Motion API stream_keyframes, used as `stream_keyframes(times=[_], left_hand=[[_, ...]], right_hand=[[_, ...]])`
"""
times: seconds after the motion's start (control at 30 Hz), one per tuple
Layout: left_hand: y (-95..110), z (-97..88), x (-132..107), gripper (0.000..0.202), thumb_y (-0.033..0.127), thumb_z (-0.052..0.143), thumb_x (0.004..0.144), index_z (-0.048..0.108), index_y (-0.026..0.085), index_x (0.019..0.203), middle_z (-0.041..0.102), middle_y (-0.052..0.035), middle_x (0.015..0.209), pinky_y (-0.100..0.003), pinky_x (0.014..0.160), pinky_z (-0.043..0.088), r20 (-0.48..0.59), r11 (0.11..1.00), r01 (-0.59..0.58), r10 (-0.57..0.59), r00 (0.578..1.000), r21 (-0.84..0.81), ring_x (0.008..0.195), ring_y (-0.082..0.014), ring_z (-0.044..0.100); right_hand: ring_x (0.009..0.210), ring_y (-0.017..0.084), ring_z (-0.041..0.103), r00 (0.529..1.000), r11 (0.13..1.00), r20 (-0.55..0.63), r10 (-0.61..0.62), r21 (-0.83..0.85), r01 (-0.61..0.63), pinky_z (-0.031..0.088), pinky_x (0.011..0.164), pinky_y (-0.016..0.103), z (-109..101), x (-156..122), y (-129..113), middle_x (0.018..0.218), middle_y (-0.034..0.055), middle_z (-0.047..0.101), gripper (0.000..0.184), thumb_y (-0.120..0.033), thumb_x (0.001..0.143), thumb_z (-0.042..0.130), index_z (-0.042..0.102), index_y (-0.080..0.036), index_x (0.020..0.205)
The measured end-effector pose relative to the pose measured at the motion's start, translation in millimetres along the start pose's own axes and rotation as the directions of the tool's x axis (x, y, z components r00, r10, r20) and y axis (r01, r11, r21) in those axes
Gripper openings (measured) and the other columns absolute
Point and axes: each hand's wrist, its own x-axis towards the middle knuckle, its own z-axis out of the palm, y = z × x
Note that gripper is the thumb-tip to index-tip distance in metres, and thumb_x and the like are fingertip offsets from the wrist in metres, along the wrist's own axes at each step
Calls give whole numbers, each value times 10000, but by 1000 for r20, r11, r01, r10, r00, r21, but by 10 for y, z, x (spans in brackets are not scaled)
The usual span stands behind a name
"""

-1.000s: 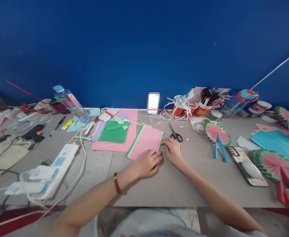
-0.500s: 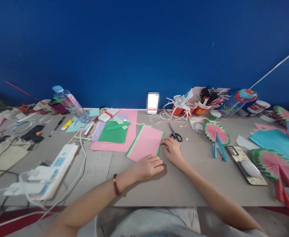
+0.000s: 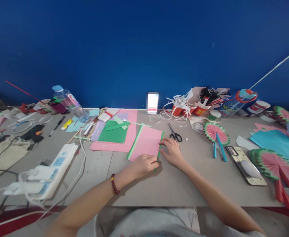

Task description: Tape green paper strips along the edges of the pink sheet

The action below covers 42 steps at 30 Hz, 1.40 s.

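Observation:
A pink sheet of paper [image 3: 145, 143] lies on the table in front of me, with green strips along its left and right edges. A paler band runs inside the left strip. My left hand [image 3: 145, 166], a beaded bracelet on its wrist, has its fingers bent together on the lower right corner, at the low end of the right green strip [image 3: 161, 135]; its thumb is hidden. Higher along that same edge rests my right hand [image 3: 172, 152], fingers spread a little and fingertips touching the strip. Just beyond it are black-handled scissors [image 3: 176, 136].
Left of the sheet, a green paper pack [image 3: 113, 133] lies on larger pink paper [image 3: 97, 146]. A power strip [image 3: 59, 168] with cables sits at the left. Right are a paper fan [image 3: 217, 133], and a phone [image 3: 234, 159] under a mouse [image 3: 250, 168]. Cups and a bottle [image 3: 72, 103] stand behind.
My left hand has shifted slightly left onto the sheet's lower right corner. My right hand has moved a little left along with the strip, whose low end now shows below the left fingers.

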Motion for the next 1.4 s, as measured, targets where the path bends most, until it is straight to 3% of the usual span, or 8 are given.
stream_keyframes(times=[0.13,0.43,0.67,1.03,1.23,1.4], left_hand=[[8,-40,18,139,143,461,907,595,174,889,589,-35,825,-264,636,445,37,999,-3,2,999,41,713,-134,573],[-10,-26,14,91,151,515,888,600,179,873,607,-31,873,-271,664,435,36,1000,14,-14,999,19,750,-141,588],[-13,-75,33,121,155,522,893,634,196,912,633,-29,926,-265,718,439,48,995,58,-54,997,-84,823,-138,604],[-3,-65,35,131,130,533,880,638,197,919,641,-19,941,-265,703,425,50,991,80,-75,996,-107,828,-134,601],[-23,-20,12,138,126,498,893,622,187,896,608,-25,870,-266,700,418,13,998,29,-28,1000,-57,809,-142,570],[64,-95,28,185,129,423,936,576,191,1018,582,-16,808,-264,706,413,-124,1000,-27,29,992,14,772,-139,523]], right_hand=[[1057,281,495,1000,1000,8,-13,1,13,388,847,421,-17,5,-1,1189,77,584,236,-284,816,580,622,-265,1048],[1064,268,495,999,999,33,-9,45,8,378,855,407,-8,15,44,1203,72,583,291,-171,795,517,611,-250,1059],[1041,263,507,1000,998,-4,-14,64,15,373,859,400,-1,4,35,1172,69,599,268,-215,772,548,623,-250,1027],[1081,279,477,1000,997,19,21,75,-22,353,872,416,-37,-1,-36,1194,72,588,339,-160,720,506,613,-238,1032],[1085,270,485,1000,996,14,26,88,-27,355,877,410,-17,8,-7,1190,68,594,355,-124,718,481,615,-237,1027],[1053,253,508,999,996,-34,22,91,-18,358,875,395,14,6,0,1160,66,620,293,-131,775,462,614,-229,1005]])
